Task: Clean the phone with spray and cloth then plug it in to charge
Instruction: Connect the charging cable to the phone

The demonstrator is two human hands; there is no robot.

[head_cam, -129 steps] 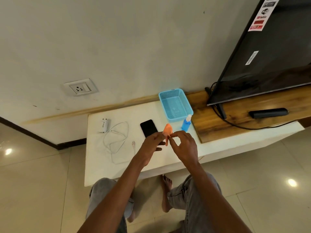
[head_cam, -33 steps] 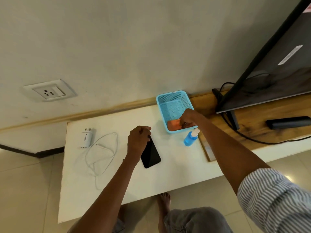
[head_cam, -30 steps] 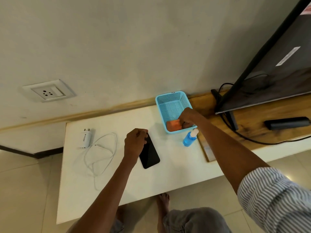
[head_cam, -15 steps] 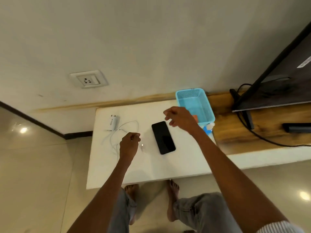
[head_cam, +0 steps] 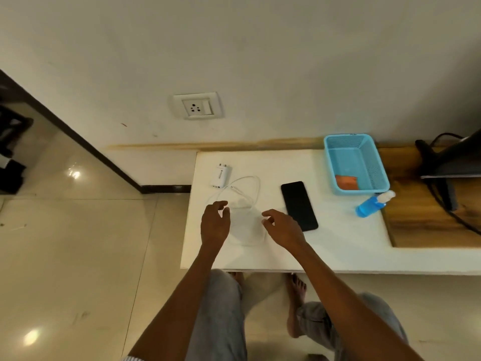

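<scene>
The black phone (head_cam: 299, 205) lies screen up on the white table (head_cam: 338, 243). Left of it a white cable (head_cam: 247, 188) is looped, running from a white charger plug (head_cam: 220, 175). My left hand (head_cam: 215, 224) hovers over the left side of the cable loop, fingers loosely curled, holding nothing I can see. My right hand (head_cam: 283, 226) hovers just left of the phone's near end, fingers loose and spread. The orange cloth (head_cam: 346, 182) lies in the blue basket (head_cam: 374, 162). The blue spray bottle (head_cam: 373, 203) stands in front of the basket.
A wall socket (head_cam: 197, 107) sits on the wall above and behind the table's left end. At the right are a wooden board (head_cam: 429, 217), a TV stand (head_cam: 442, 162) and black cables (head_cam: 453, 212). My knees and bare feet are below the table's front edge.
My right hand left the cloth in the basket and came across to the cable beside the phone. My left hand let go of the phone and moved left over the cable loop.
</scene>
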